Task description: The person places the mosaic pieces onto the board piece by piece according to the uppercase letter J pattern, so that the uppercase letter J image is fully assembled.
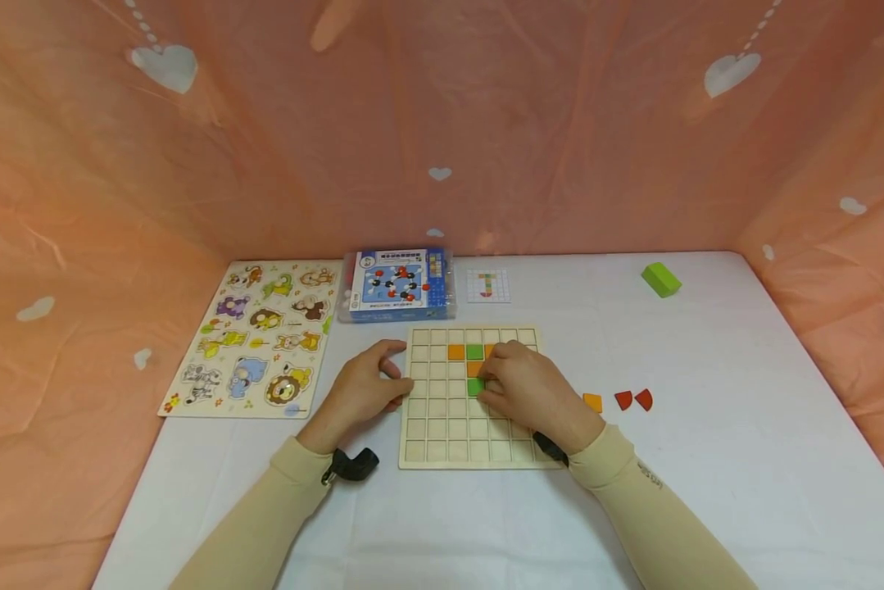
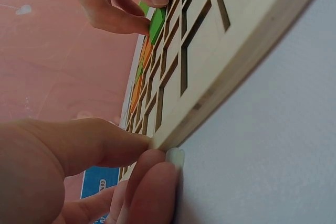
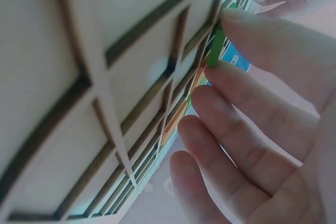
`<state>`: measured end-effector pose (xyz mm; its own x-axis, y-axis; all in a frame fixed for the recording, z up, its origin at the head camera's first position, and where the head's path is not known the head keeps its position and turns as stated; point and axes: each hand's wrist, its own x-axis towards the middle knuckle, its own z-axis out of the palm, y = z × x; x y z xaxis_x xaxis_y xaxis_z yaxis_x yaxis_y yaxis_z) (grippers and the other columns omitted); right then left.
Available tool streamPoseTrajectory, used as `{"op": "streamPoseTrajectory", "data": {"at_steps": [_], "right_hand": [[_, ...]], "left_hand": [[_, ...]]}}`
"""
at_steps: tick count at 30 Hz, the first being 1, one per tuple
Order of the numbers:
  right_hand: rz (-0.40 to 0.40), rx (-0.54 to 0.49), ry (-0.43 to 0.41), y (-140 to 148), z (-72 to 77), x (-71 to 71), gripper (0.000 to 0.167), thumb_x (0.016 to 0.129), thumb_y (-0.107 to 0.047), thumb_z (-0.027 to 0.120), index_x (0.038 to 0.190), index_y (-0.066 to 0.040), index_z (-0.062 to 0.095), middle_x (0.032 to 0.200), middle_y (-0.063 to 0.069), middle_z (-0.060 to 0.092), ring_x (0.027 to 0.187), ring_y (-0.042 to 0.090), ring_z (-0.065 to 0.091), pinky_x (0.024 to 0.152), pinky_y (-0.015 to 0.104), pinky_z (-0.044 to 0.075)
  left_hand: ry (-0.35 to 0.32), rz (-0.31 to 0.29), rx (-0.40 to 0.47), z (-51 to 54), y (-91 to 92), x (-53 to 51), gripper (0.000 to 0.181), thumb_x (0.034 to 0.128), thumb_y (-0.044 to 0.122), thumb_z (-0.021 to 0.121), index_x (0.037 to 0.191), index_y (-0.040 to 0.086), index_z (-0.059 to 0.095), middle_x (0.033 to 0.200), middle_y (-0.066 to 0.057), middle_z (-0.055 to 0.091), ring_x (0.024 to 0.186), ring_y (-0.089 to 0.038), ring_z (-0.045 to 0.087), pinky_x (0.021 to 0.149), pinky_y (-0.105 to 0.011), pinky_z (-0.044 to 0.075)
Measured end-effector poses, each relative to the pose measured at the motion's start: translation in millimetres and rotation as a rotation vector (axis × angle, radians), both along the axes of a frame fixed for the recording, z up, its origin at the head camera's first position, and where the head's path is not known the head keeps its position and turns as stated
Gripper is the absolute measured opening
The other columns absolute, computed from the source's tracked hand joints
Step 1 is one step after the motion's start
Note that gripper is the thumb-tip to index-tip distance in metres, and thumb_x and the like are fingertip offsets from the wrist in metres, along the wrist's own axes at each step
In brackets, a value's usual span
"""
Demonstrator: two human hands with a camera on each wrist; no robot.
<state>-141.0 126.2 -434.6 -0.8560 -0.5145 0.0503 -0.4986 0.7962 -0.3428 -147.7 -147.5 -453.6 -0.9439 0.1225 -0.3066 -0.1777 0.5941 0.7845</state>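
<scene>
Right hand (image 1: 526,383): grip pinches green tile (image 1: 474,388) on grid board (image 1: 437,428), just below orange tile (image 1: 474,369) | left hand (image 1: 364,385): grip pinches board's left edge | board lies on tabletop (image 1: 736,459)

**Orange, green and red against peach and white**

From here, the wooden board (image 1: 437,430) at lower centre is pale cream, ruled into a grid of squares. Bright orange tiles (image 1: 456,352) and a green square (image 1: 474,352) show near its top, a matching green tile (image 1: 474,387) below them. Right of centre: a loose orange piece (image 1: 592,403) and two red wedges (image 1: 623,401); upper right, a lime-green block (image 1: 661,279). The puzzle board (image 1: 257,340) at left carries multicoloured animals on cream. The box (image 1: 393,287) is blue and white, the tablecloth (image 1: 714,352) white, the sleeves (image 1: 663,508) beige, the curtain (image 1: 596,156) peach with white hearts.
</scene>
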Motion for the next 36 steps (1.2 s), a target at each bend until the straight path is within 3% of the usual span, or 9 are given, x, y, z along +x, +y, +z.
{"op": "streamPoseTrajectory", "data": {"at_steps": [36], "right_hand": [[-0.007,-0.028,0.029,8.6,3.5,-1.9,0.014,0.09,-0.022,0.087,0.099,-0.012,0.084,0.099,-0.001,0.071,0.1,0.02,0.065,0.086,0.038,0.061]], "left_hand": [[-0.022,0.004,-0.004,0.6,-1.0,-0.8,0.065,0.0944,0.018,0.08,0.154,0.016,0.055,0.105,-0.009,0.067,0.069,-0.016,0.072,0.064,-0.028,0.059]]}}
